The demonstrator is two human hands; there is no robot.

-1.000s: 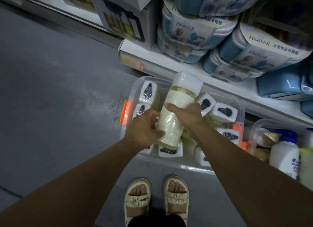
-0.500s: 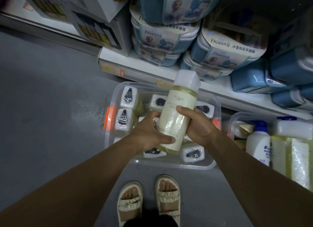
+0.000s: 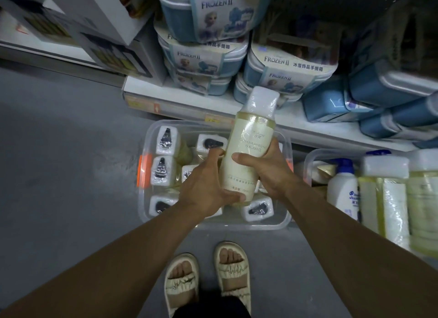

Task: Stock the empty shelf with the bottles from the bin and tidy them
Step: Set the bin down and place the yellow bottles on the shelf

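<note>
The bottle [image 3: 248,149] is held by the left hand [image 3: 206,189] and right hand [image 3: 267,170], raised higher than before above the bin's [image 3: 214,224] near edge. Shelving is judged next.

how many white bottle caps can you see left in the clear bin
6: far-left corner, far middle, left middle, one partly behind the left hand, near left, near right. The held bottle may hide more.
</note>
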